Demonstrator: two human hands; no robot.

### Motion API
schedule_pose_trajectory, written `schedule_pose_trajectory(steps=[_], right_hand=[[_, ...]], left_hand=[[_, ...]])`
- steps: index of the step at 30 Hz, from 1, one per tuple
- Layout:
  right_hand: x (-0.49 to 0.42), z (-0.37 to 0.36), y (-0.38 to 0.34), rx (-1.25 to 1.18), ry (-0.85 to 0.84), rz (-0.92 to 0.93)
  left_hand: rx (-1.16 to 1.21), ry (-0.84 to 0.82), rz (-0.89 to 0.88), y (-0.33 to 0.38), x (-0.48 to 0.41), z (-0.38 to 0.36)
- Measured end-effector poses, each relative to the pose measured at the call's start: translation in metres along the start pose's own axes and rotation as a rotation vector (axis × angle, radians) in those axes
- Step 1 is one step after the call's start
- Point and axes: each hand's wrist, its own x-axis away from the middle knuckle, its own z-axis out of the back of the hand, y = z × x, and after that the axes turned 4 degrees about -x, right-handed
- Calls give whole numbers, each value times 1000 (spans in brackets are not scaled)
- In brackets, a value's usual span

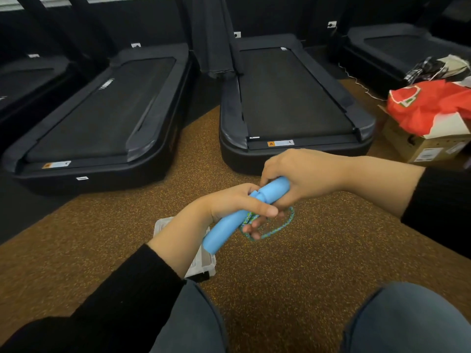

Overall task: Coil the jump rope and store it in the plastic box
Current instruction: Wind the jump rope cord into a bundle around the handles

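Two light blue jump rope handles (224, 230) are held together over the speckled brown floor, one pointing down left, the other (274, 189) up right. My left hand (234, 205) grips them around the middle. My right hand (303, 174) closes over the upper handle's end. The blue-green braided rope (280, 226) hangs in a small loop below the hands, partly wrapped around the fingers. The clear plastic box (201, 263) sits on the floor under my left forearm, mostly hidden by it.
Two black treadmills (102, 115) (293, 98) lie ahead, with more at both sides. A cardboard box (428, 146) with red fabric (428, 103) stands at the right. My knees in jeans (407, 319) fill the bottom edge.
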Motion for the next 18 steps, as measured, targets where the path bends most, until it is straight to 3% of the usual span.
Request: schedule_pose_trajectory(steps=[10,18], right_hand=[[-3,-11,11,-608,-116,-120],[-9,-46,10,-1051,141,-244]], left_hand=[[213,80,-128,-8,1,8],[259,315,-153,-4,-8,8]])
